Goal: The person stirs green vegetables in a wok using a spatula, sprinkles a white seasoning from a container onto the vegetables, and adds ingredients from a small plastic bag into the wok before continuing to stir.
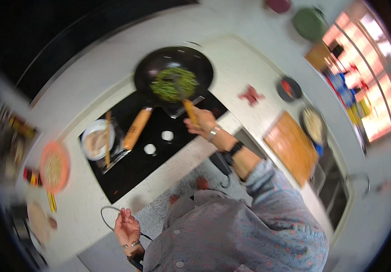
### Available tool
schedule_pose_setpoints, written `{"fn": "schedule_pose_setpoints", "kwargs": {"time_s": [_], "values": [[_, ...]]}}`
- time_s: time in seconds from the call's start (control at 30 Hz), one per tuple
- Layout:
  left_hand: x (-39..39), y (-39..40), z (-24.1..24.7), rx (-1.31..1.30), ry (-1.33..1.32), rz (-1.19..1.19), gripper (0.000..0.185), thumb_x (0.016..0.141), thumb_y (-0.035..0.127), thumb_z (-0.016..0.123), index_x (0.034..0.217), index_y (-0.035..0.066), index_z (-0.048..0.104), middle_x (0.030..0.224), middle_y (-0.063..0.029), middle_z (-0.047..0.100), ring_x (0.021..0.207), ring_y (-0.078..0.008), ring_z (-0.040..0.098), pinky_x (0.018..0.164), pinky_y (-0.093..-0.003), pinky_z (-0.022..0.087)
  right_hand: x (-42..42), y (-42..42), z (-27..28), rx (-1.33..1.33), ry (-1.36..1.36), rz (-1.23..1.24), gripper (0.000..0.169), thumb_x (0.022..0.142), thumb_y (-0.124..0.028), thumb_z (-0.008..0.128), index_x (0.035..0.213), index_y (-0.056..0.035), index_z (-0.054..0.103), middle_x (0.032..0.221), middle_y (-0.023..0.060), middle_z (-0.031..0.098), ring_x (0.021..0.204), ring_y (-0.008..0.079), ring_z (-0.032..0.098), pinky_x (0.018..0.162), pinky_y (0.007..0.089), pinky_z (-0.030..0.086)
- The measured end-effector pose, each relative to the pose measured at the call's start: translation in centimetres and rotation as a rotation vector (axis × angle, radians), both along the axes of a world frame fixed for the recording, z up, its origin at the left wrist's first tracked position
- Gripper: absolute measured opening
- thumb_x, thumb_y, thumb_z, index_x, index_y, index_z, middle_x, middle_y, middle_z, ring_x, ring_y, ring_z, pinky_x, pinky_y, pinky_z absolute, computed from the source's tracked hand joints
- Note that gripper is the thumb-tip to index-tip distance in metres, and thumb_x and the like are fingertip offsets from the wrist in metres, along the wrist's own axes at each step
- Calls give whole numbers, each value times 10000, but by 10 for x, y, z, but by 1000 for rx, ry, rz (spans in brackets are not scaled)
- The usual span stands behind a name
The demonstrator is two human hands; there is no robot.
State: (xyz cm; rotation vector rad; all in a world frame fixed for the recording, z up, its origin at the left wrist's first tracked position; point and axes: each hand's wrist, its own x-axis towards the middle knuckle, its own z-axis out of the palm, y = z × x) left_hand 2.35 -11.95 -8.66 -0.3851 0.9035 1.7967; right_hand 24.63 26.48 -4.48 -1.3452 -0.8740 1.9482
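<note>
My right hand (204,120) grips the yellow wooden handle of a spatula (190,110). Its metal end rests among chopped green vegetables (161,85) in a dark wok (199,61). The wok sits at the far end of a black glass cooktop (131,180). Near the counter's front edge, on the left, my left hand (127,226) is raised with its palm up, fingers loosely curled and nothing in it. A thin black cable (102,216) loops beside that hand.
A wooden-handled pan (137,129) and a white plate (86,142) with chopsticks lie on the cooktop's left. Beyond its left edge stands a pink basket (65,163). A wooden cutting board (290,146), a red star-shaped trivet (251,95) and a sink (331,193) are on the right.
</note>
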Motion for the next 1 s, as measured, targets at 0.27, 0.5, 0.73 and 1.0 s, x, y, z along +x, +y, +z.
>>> {"fn": "schedule_pose_setpoints", "kwargs": {"time_s": [0.27, 0.5, 0.73, 1.0], "values": [[10, 73, 2, -73, -39, -329, 220, 863, 203, 546, 1025, 59, 585, 930, -79, 656, 721, -134, 606, 598, -250, 483, 20, -32, -2, -70, 223, -116, 694, 852, -609, 389, 1141, 22, 402, 854, 187, 539, 708, 296, 600, 661, 482, 539], [59, 80, 12, -79, 10, -471, 213, 862, 239, 560, 996, 78, 593, 934, -75, 652, 643, -117, 562, 555, -245, 455, 133, -104, -30, -16, 12, 76, 360, 894, -326, 517, 948, 27, 562, 845, 156, 605, 679, 225, 616, 606, 373, 542], [132, 58, 8, -120, 167, -442, 203, 881, 284, 554, 932, 94, 606, 956, -77, 646, 661, -119, 589, 579, -248, 492, 253, -145, -58, -60, -2, 35, 276, 871, -235, 541, 997, 7, 584, 826, 78, 608, 672, 165, 594, 568, 305, 511], [256, 16, 14, -172, 195, -330, 169, 848, 216, 586, 737, 93, 554, 918, -69, 625, 667, -121, 560, 597, -281, 471, 356, -147, -74, -146, 35, 120, 225, 858, -181, 534, 1027, -35, 564, 814, 42, 594, 672, 113, 563, 577, 257, 474]]}}
